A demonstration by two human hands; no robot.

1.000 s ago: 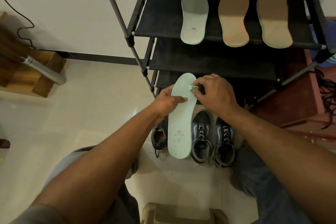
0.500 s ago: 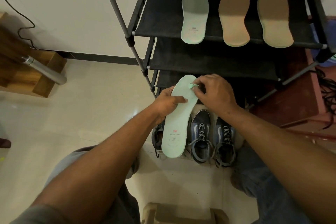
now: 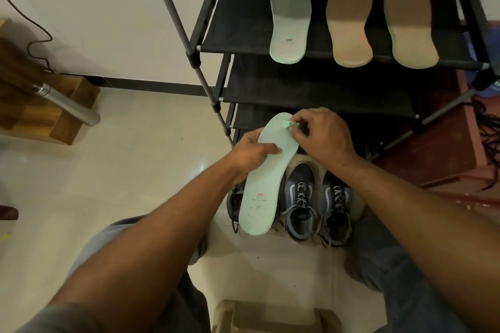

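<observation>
The mint-green insole [image 3: 261, 184] is gripped at mid-length by the left hand [image 3: 249, 154]. A small green scrap [image 3: 287, 124] at its toe is pinched by the right hand [image 3: 324, 135].

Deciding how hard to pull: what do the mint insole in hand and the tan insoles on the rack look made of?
Mint insole: likely soft foam, matte; a thin flake lifts where the right hand pinches it. Tan insoles: perhaps cork or fibreboard, matte and grainy; unsure.
</observation>
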